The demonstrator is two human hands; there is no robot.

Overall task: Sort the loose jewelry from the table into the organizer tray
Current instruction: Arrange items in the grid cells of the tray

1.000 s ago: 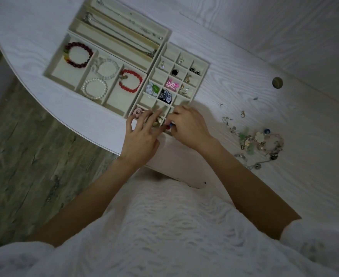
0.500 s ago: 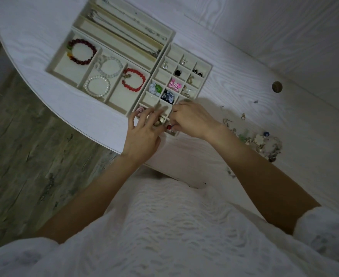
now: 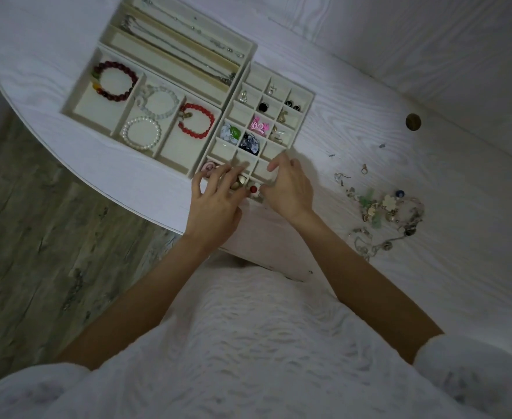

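Observation:
The cream organizer tray [image 3: 250, 57] lies on the white table. Its small-cell grid [image 3: 309, 96] holds earrings and charms. My left hand [image 3: 215, 201] rests over the grid's near row with fingers spread and relaxed, touching small pieces there. My right hand [image 3: 289, 189] sits beside it at the grid's near corner, fingertips on a cell wall; I cannot tell whether it holds anything. A small red piece [image 3: 252, 189] shows between the two hands. A pile of loose jewelry [image 3: 384, 213] lies on the table to the right of my right hand.
Bracelets fill the left compartments: a dark red one [image 3: 112, 81], a red one [image 3: 197, 120], a pearl one [image 3: 141, 133]. Chains lie in the long slots [image 3: 185, 54]. A round hole [image 3: 413, 121] is in the tabletop. The table's curved edge [image 3: 121, 192] runs close to the tray.
My right hand's fingers have stretched forward onto the grid's near cells. My left hand has stayed over the near row. The view has shifted slightly.

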